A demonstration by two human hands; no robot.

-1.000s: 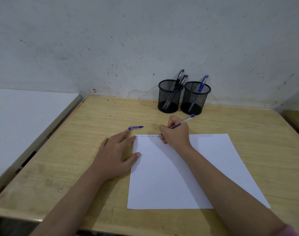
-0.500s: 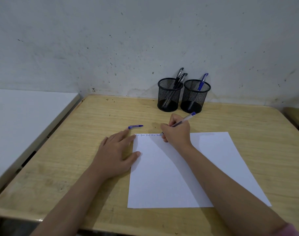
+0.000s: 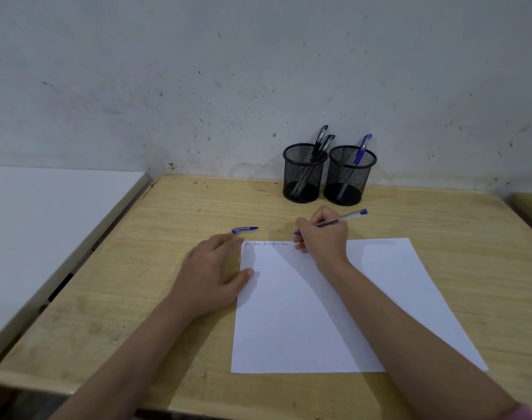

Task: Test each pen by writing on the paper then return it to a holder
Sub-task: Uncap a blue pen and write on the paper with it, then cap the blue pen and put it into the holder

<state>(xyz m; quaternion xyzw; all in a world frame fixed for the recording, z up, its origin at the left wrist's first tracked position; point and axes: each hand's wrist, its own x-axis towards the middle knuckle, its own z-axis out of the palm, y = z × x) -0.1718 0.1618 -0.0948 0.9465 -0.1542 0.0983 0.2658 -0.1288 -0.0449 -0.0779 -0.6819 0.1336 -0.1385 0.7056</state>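
Observation:
A white sheet of paper (image 3: 334,313) lies on the wooden desk (image 3: 137,268), with a row of small blue written marks along its top edge. My right hand (image 3: 323,237) grips an uncapped clear pen with a blue end (image 3: 346,218), its tip just above the paper's top edge. My left hand (image 3: 213,268) lies flat at the paper's left edge, thumb on the sheet. A blue pen cap (image 3: 244,229) lies just beyond the left fingertips. Two black mesh holders stand at the back: the left holder (image 3: 304,174) has two black pens, the right holder (image 3: 349,177) one blue pen.
A speckled grey wall rises right behind the holders. A white table (image 3: 46,225) adjoins the desk on the left, with a gap between them. Another wooden surface (image 3: 531,207) shows at the far right edge.
My right hand with the pen has lifted slightly and drawn up from the written line; the pen lies flatter, pointing right. The left hand stays put.

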